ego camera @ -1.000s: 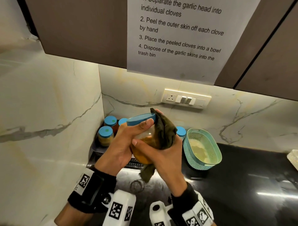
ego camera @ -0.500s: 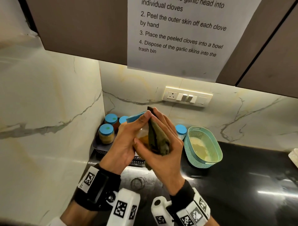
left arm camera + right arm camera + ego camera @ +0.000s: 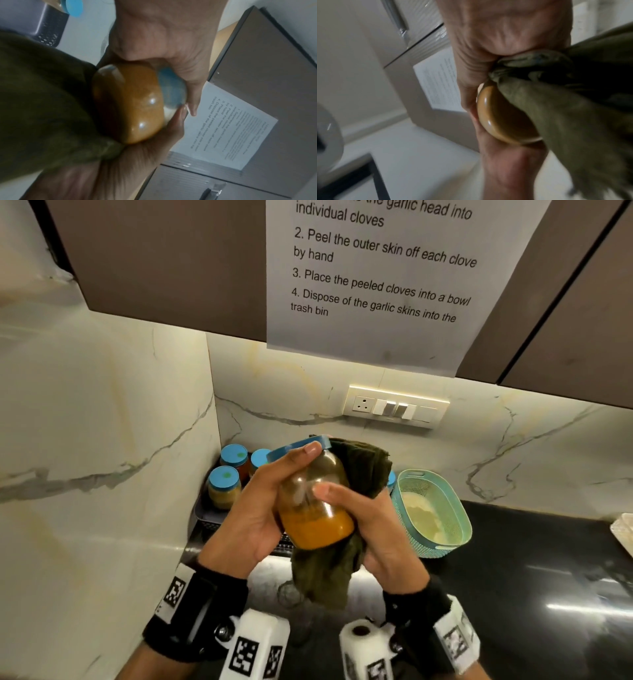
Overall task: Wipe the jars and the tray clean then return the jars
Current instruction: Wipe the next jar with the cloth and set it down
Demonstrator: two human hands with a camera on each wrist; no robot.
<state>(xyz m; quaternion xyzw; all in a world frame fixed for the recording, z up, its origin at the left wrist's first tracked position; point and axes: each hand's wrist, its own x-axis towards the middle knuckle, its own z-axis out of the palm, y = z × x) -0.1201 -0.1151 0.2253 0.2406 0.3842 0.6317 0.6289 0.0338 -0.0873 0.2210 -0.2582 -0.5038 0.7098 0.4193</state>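
I hold a glass jar (image 3: 313,508) with orange-yellow paste and a blue lid (image 3: 294,447) in the air, tilted, above the counter. My left hand (image 3: 263,505) grips its left side, thumb near the lid. My right hand (image 3: 373,529) wraps a dark olive cloth (image 3: 329,573) round the jar's right side and bottom, thumb across the glass. The left wrist view shows the jar's base (image 3: 130,108) against the cloth (image 3: 42,108); the right wrist view shows the base (image 3: 501,121) half covered by cloth (image 3: 565,115). The dark tray (image 3: 205,517) in the corner holds other blue-lidded jars (image 3: 224,486).
A teal perforated basket (image 3: 445,542) with pale contents stands right of my hands on the black counter (image 3: 531,559). Marble walls meet at the corner behind the tray. A switch plate (image 3: 394,407) and a taped instruction sheet (image 3: 376,268) are above. A white object (image 3: 623,529) sits at the far right.
The cloth has slid from the jar's front round to its right side and bottom, so the glass now faces me. Both hands stay on the jar, which has tilted lid-left.
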